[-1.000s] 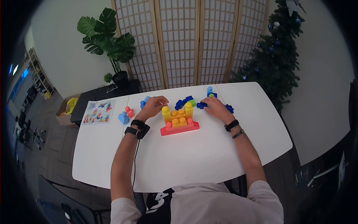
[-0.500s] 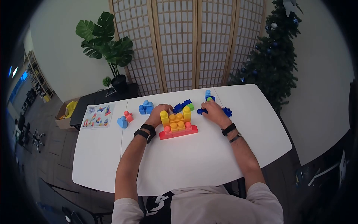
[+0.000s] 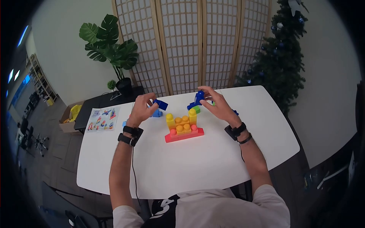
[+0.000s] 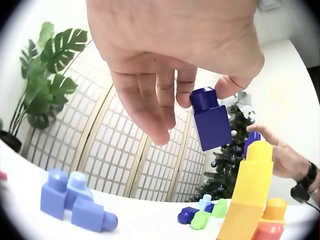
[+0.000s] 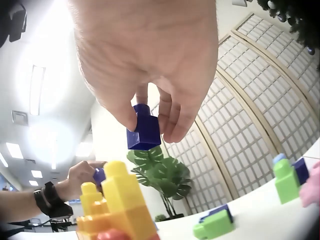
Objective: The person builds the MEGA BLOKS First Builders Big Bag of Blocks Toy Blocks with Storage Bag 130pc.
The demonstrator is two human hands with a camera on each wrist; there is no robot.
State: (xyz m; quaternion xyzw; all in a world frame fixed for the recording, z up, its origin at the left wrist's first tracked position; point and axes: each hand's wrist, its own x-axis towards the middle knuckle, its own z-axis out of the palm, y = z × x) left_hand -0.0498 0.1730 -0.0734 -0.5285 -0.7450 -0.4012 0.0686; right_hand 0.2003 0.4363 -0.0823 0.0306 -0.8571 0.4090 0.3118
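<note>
left hand (image 3: 141, 108) rose; head half-hides light-blue blocks (image 3: 157, 113)

L hand (image 3: 142, 109) up, pinching; R hand (image 3: 219, 106) ditto.

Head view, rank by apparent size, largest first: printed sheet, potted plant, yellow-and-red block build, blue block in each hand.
1. Potted plant
2. Yellow-and-red block build and printed sheet: too close to rank
3. Left-hand blue block and right-hand blue block: look alike, turned differently, not ranked
</note>
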